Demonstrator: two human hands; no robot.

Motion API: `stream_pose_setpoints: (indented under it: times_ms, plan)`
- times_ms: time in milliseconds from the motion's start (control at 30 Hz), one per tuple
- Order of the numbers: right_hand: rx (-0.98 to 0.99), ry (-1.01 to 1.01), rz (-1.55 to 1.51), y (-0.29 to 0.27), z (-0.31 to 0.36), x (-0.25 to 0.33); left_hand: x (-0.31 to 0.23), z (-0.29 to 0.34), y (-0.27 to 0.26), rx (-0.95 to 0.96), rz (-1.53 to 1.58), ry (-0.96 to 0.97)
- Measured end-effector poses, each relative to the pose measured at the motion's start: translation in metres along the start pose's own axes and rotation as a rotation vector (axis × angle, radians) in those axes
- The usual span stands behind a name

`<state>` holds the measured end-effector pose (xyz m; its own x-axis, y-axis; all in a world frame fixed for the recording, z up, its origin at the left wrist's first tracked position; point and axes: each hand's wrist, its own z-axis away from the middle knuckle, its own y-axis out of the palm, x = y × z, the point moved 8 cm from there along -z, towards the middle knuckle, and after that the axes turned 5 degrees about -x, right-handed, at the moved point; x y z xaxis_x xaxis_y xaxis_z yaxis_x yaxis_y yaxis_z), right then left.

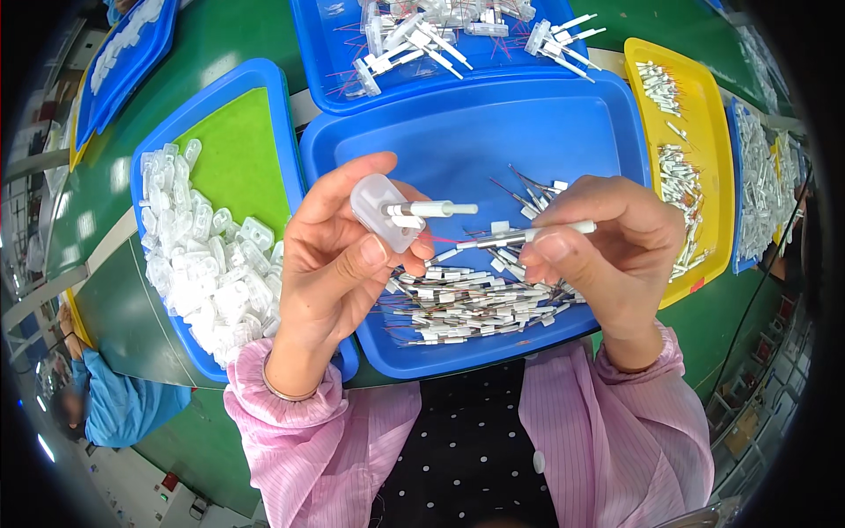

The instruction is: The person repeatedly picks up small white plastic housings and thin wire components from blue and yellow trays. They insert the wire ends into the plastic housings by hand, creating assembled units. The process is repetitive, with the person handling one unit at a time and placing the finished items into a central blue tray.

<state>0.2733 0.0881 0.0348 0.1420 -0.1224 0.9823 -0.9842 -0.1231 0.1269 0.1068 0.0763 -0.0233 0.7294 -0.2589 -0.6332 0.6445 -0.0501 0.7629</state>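
Between its thumb and fingers, my left hand [334,246] grips a translucent plastic housing [377,204]. A white rod-like piece [431,209] sticks out of the housing's face toward the right. My right hand [612,246] pinches a slim white-and-silver tube part [528,236] with thin reddish wires trailing toward the housing. The tube's tip and the housing are apart. Both hands are held above a blue tray [414,141]. Under them, inside that tray, lies a heap of wired white-and-silver parts [475,308].
On the left, a blue tray [275,114] with a green bottom holds a pile of clear housings [211,282]. Beyond the middle tray, another blue tray [317,53] carries assembled pieces [414,44]. At right stands a yellow tray [717,176] of small parts. A person in blue [132,400] is at far left.
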Motion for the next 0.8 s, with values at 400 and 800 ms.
stream_pose_setpoints:
  times_ms: [400,800]
  plan:
    - [-0.009,0.006,0.051,0.002,0.0,0.003,-0.001,0.002,0.003,-0.002,-0.087,-0.016]
    - [0.092,-0.351,0.507,0.018,0.006,0.041,-0.012,0.004,0.009,0.055,-0.286,0.194]
